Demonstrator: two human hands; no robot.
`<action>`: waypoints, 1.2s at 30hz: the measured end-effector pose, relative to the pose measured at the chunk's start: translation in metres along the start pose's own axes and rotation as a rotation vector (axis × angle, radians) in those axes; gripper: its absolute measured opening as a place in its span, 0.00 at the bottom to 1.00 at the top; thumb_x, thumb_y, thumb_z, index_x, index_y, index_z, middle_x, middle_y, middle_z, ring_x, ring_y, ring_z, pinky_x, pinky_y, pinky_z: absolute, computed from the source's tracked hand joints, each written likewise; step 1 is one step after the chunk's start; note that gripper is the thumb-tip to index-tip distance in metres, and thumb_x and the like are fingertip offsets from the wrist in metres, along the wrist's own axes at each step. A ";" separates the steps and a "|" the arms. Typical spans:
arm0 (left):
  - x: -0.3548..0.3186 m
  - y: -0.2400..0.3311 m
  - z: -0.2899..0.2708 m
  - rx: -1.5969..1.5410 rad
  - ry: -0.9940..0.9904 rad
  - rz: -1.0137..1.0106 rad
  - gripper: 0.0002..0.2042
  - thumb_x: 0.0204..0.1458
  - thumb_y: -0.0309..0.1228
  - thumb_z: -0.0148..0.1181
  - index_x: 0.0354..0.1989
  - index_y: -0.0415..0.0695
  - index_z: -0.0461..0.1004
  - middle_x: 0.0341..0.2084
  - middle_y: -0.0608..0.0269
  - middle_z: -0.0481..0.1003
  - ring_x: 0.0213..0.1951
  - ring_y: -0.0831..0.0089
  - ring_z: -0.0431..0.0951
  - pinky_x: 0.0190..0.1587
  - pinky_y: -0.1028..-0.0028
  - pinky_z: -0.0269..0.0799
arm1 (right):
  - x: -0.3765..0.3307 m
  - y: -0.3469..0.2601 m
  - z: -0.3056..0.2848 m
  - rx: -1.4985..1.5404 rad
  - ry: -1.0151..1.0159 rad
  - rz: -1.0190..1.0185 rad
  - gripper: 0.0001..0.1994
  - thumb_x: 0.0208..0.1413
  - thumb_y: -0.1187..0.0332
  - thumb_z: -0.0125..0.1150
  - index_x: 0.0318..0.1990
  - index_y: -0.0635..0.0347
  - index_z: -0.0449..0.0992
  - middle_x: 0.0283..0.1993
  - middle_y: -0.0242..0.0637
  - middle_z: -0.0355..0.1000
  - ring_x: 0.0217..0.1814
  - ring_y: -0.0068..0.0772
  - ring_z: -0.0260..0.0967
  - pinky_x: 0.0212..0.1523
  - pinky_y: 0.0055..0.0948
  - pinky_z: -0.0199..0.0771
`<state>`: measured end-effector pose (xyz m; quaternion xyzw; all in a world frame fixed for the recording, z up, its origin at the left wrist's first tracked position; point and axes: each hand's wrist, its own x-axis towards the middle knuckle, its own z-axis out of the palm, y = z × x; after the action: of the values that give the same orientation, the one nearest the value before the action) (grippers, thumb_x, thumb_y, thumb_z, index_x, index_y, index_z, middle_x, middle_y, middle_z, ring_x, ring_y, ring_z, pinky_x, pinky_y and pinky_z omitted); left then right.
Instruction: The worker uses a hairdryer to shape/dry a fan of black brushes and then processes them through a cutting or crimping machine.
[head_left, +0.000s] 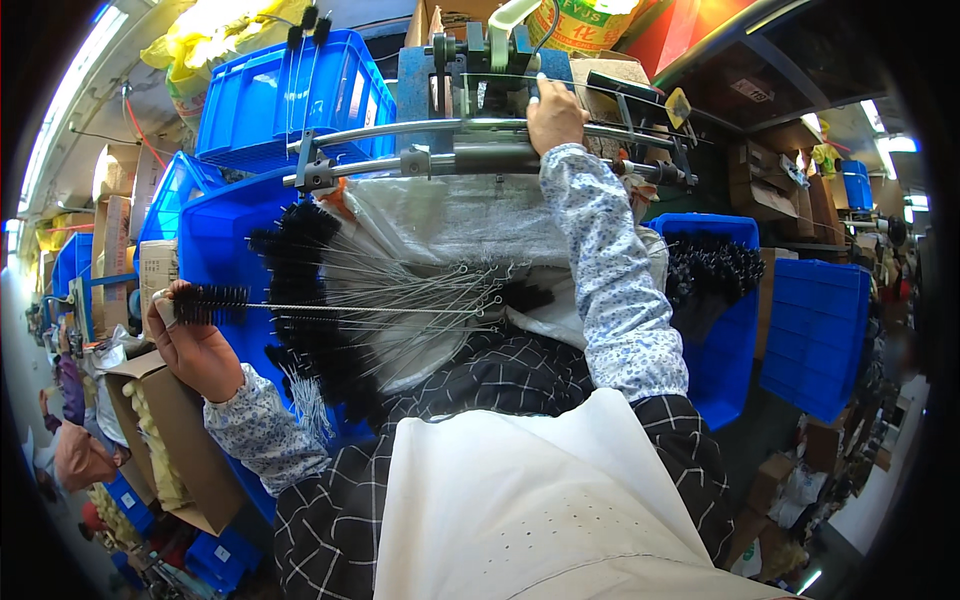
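So the left hand (195,345) is closed around the bristle end of a long black bottle brush with a thin twisted-wire stem (330,308), held out flat to the person's left with the wire running toward the middle of the lap. The right hand (553,112) is stretched up and forward onto the grey and blue metal machine (480,110). Its fingers are curled over something near the top of the machine, but I can't tell what it's gripping or how tightly.

The brush looks super light. The wire stem is skinny and springy, so it'll likely flex or whip if held only at one end, and the bristles are soft and squashy. Pinching the bristle head like this looks like a fair grip; the bare wire would be slippery and easy to bend.

Just under the held brush there's a fanned-out heap of the same black wire-stem brushes (380,290) lying on a white woven sack (450,225) over the lap. Beyond that are big blue plastic crates (270,100), and one to the right (715,300) has more black brushes in it. Lower left is an open cardboard box (165,440) with pale stuff inside, can't make out what.
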<state>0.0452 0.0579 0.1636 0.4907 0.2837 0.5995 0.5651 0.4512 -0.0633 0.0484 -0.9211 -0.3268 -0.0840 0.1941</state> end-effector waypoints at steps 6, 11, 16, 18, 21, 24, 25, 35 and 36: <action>-0.003 -0.009 0.007 -0.031 -0.040 -0.024 0.10 0.51 0.27 0.45 0.41 0.37 0.63 0.36 0.54 0.69 0.39 0.70 0.70 0.42 0.76 0.68 | -0.001 -0.025 0.012 -0.007 0.032 -0.034 0.11 0.49 0.72 0.42 0.40 0.58 0.67 0.39 0.33 0.65 0.42 0.30 0.62 0.37 0.34 0.59; -0.004 -0.011 0.007 -0.026 -0.038 -0.038 0.11 0.50 0.27 0.46 0.41 0.37 0.63 0.37 0.53 0.69 0.39 0.70 0.71 0.42 0.77 0.68 | 0.001 -0.010 0.007 0.015 -0.030 -0.035 0.16 0.46 0.70 0.48 0.45 0.59 0.65 0.42 0.36 0.65 0.45 0.33 0.62 0.41 0.36 0.60; -0.003 -0.014 0.002 0.049 0.043 -0.050 0.10 0.51 0.28 0.45 0.40 0.36 0.63 0.35 0.54 0.69 0.38 0.71 0.70 0.41 0.76 0.67 | 0.006 0.027 -0.007 -0.024 -0.013 -0.032 0.16 0.45 0.70 0.49 0.45 0.57 0.66 0.43 0.36 0.65 0.46 0.32 0.61 0.46 0.38 0.54; -0.003 -0.014 0.005 0.069 0.045 -0.059 0.10 0.51 0.28 0.45 0.40 0.36 0.63 0.34 0.55 0.69 0.37 0.71 0.70 0.41 0.76 0.67 | 0.009 0.044 -0.011 -0.096 -0.019 -0.056 0.17 0.45 0.68 0.50 0.45 0.56 0.66 0.45 0.35 0.65 0.47 0.32 0.62 0.46 0.37 0.55; -0.001 -0.017 0.006 0.089 0.026 -0.070 0.10 0.51 0.29 0.45 0.39 0.37 0.63 0.34 0.55 0.69 0.37 0.72 0.70 0.40 0.77 0.67 | 0.019 0.069 -0.015 -0.045 -0.127 -0.042 0.16 0.45 0.64 0.50 0.44 0.51 0.67 0.45 0.36 0.65 0.46 0.33 0.62 0.42 0.40 0.60; -0.005 -0.017 0.018 0.111 0.014 -0.084 0.09 0.51 0.29 0.45 0.37 0.37 0.63 0.33 0.56 0.69 0.35 0.73 0.70 0.38 0.78 0.68 | 0.040 0.075 -0.019 -0.259 -0.114 0.018 0.15 0.48 0.57 0.45 0.42 0.48 0.69 0.42 0.39 0.67 0.46 0.36 0.62 0.42 0.40 0.62; -0.006 -0.021 0.025 0.083 0.005 -0.100 0.09 0.51 0.30 0.45 0.37 0.37 0.63 0.33 0.57 0.69 0.34 0.73 0.70 0.36 0.78 0.68 | 0.047 0.087 -0.013 -0.319 -0.058 -0.022 0.15 0.49 0.56 0.43 0.42 0.47 0.70 0.42 0.39 0.67 0.46 0.37 0.62 0.43 0.38 0.62; -0.010 -0.041 0.062 -0.071 -0.148 -0.319 0.06 0.52 0.29 0.44 0.35 0.40 0.63 0.29 0.61 0.70 0.30 0.78 0.72 0.29 0.81 0.71 | 0.004 0.110 -0.151 0.160 -0.780 -0.062 0.14 0.48 0.68 0.51 0.43 0.61 0.68 0.32 0.33 0.69 0.33 0.26 0.66 0.35 0.24 0.65; -0.014 -0.043 0.065 -0.090 -0.170 -0.358 0.06 0.52 0.29 0.44 0.35 0.40 0.63 0.29 0.61 0.70 0.30 0.78 0.72 0.29 0.81 0.71 | -0.016 0.116 -0.144 0.452 -0.887 -0.046 0.17 0.47 0.70 0.53 0.47 0.61 0.65 0.35 0.33 0.67 0.34 0.24 0.63 0.36 0.21 0.64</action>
<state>0.1198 0.0388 0.1445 0.4557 0.2906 0.4580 0.7058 0.5085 -0.2135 0.1397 -0.7955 -0.4080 0.3848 0.2295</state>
